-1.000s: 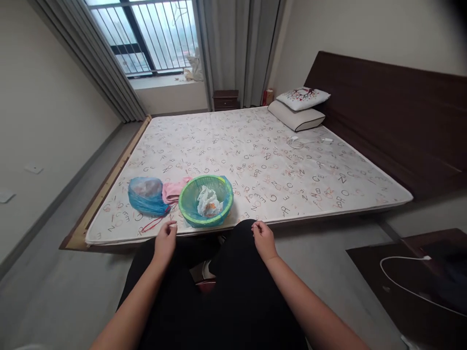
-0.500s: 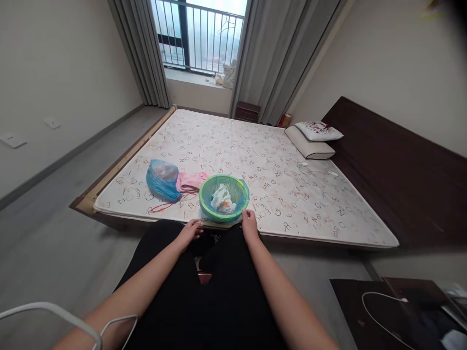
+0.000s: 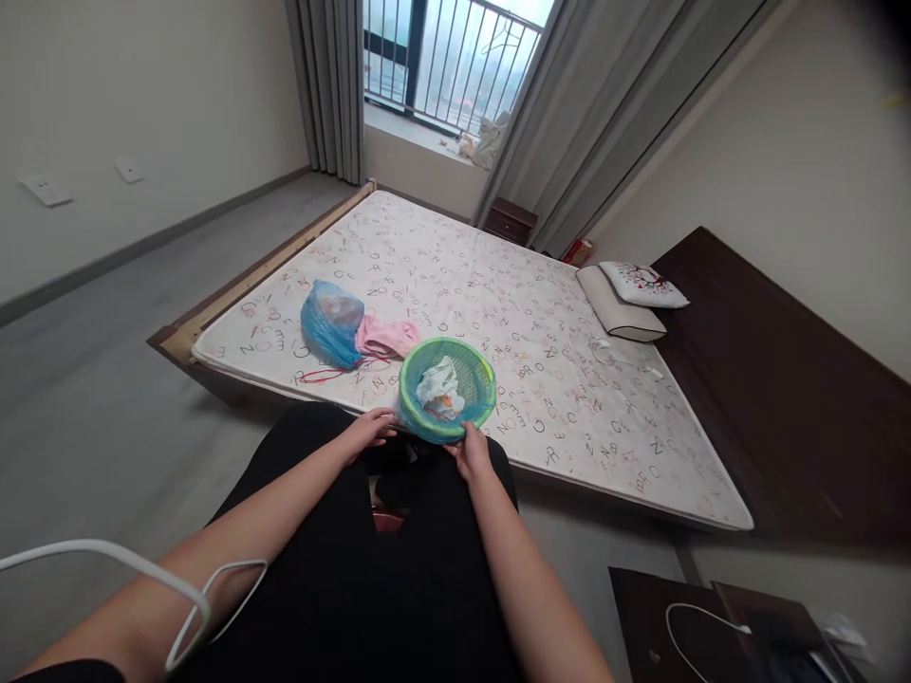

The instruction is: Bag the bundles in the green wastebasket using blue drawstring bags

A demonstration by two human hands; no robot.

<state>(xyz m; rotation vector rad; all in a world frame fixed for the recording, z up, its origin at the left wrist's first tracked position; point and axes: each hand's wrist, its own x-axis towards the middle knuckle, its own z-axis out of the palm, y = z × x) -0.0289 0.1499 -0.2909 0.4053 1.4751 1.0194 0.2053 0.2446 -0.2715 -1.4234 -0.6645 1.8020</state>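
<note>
A green plastic basket (image 3: 489, 403) with mesh walls stands at the near edge of the mattress, a thin blue plastic bag (image 3: 431, 429) drawn over its rim. Crumpled white plastic (image 3: 439, 381) with an orange patch lies inside. My right hand (image 3: 471, 451) grips the basket's near right rim, thumb on top and fingers underneath. At the near left side, my left hand (image 3: 368, 432) has its fingers stretched towards the bag-covered rim, slightly apart; its fingertips come close to the bag, and whether they touch is unclear.
A tied-looking blue bag (image 3: 333, 324) and a pink cloth (image 3: 388, 336) lie on the lettered mattress (image 3: 455, 285) left of the basket. Two pillows (image 3: 626, 302) rest by the dark headboard (image 3: 754, 379). A white cable (image 3: 106, 550) crosses over my left forearm. A dark cabinet (image 3: 641, 617) stands lower right.
The view has tilted and shifted. My right hand has moved in under the near rim, its thumb now over the edge. My left hand has come closer to the basket's left side.
</note>
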